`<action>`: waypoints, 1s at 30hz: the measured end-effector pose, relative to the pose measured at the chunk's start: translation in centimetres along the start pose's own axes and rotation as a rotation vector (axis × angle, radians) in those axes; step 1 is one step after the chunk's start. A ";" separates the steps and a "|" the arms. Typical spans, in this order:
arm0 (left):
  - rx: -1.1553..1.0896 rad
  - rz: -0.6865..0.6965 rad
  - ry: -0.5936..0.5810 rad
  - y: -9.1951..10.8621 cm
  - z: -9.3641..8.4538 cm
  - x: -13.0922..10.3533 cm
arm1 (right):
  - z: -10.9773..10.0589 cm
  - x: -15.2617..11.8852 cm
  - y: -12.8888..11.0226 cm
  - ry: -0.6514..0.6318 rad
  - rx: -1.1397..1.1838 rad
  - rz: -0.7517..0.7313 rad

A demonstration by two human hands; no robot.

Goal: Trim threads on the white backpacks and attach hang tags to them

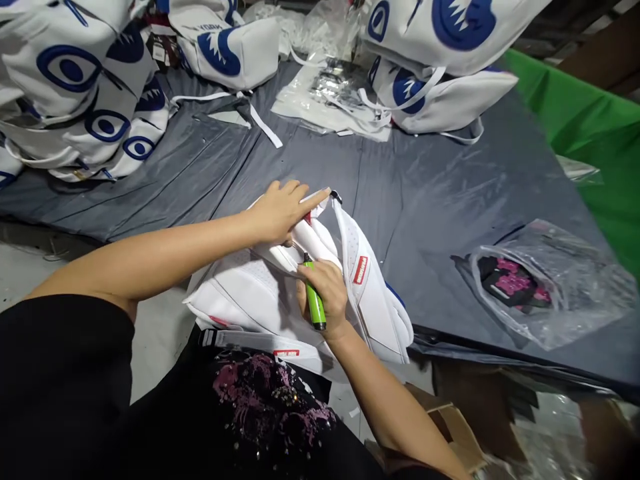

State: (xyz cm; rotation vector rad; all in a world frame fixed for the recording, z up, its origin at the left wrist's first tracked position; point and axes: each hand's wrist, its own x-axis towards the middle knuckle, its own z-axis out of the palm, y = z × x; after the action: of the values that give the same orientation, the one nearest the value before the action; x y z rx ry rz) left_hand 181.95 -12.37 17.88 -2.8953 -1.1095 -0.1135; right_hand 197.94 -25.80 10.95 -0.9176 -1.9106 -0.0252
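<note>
A white backpack (235, 287) lies at the table's front edge, its padded straps with red labels facing me. My left hand (277, 210) grips its top part, fingers over the far side and one finger stretched toward a black buckle (337, 197). Closed around a green cylindrical tool with black ends (315, 303), my right hand (327, 290) rests against the backpack just below the left. The tool's working tip is too small to make out. One shoulder strap (357, 267) curves down to the right of my hands.
White backpacks with blue eye patterns (70, 70) are stacked at the left, with more backpacks (425, 100) at the back right. Clear plastic bags (320, 93) lie at the back. A plastic bag (575, 293) with a black-and-pink item sits right. A cardboard box (457, 433) stands below.
</note>
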 end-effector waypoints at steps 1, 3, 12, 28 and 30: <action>0.021 0.023 0.004 0.0 0.4 0.2 | -0.1 0.0 0.4 -0.022 0.009 0.010; 0.067 0.065 0.032 0.2 1.0 0.3 | -0.2 0.2 1.1 -0.049 0.023 0.022; 0.071 -0.009 0.023 1.1 2.3 1.3 | 0.0 -0.2 3.1 -0.101 0.092 0.258; -0.156 -0.032 0.092 0.6 4.9 2.6 | -1.1 2.7 4.8 -0.284 0.051 0.193; -0.156 -0.033 0.102 0.6 5.2 2.6 | -1.3 3.0 4.8 -0.322 0.069 0.243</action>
State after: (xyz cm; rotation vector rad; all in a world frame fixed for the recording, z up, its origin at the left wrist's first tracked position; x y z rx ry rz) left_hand 184.54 -10.81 12.95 -2.9665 -1.1812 -0.3598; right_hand 201.09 -21.13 12.26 -1.1554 -2.0622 0.3494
